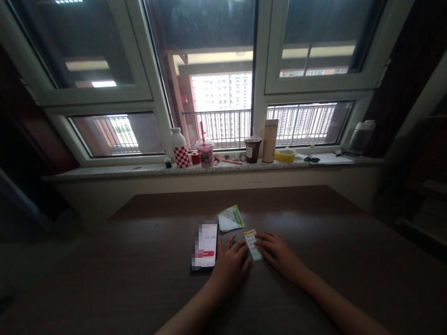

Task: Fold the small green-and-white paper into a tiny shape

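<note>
A small printed paper slip (253,245) lies on the brown table between my two hands. My right hand (275,251) rests with its fingertips on the slip's right edge, fingers extended. Just left of the slip, my left hand (232,260) lies on the table with its fingers apart, holding nothing. Beside its thumb side is a phone (206,246) with a lit white screen and a red button. Behind the hands lies a folded green and white paper (231,218), flat on the table.
The brown table (157,237) reaches toward a stone windowsill (150,171). On the sill stand a checkered bottle (181,151), a pink cup (205,153), a dark cup (252,150), a tan flask (270,141), yellow tape (285,155) and black scissors (312,159).
</note>
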{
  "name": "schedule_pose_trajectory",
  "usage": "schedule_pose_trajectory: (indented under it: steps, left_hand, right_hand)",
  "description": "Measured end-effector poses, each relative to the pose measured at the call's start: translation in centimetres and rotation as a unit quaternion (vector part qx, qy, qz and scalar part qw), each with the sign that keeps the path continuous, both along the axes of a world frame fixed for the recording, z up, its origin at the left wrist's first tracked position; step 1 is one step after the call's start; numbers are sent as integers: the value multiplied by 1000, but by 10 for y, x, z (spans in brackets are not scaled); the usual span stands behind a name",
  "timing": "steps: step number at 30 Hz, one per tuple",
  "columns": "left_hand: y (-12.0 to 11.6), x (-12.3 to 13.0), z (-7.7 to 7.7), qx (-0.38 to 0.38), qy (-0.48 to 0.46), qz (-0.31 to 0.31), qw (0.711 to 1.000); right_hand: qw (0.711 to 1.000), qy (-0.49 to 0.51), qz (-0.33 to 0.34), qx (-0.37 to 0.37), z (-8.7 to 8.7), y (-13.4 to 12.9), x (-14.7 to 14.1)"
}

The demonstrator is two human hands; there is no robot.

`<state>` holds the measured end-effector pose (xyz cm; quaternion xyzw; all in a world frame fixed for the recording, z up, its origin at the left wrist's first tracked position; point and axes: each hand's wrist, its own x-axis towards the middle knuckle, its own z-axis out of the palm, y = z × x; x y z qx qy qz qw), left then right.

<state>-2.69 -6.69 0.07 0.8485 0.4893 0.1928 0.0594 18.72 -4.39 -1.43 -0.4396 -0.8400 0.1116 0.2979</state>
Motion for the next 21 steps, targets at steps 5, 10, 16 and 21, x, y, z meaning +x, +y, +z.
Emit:
schedule_pose_trajectory:
  steps: [5, 10, 16, 21]
  left_hand:
    - [0, 0, 1, -3, -3, 1, 1000]
    - [0, 1, 2, -5, -5, 0, 1000]
    - [0, 0, 1, -7, -2, 2, 1000]
    - [3, 0, -2, -9, 8, -9, 1000]
  right_hand:
    - [1000, 3, 1, 2, -1, 1, 1]
    - [1000, 0, 7, 1, 0, 1, 0]
    - [1000, -6, 1, -8, 3, -1, -1]
    - [1000, -6, 1, -14, 5, -2, -1]
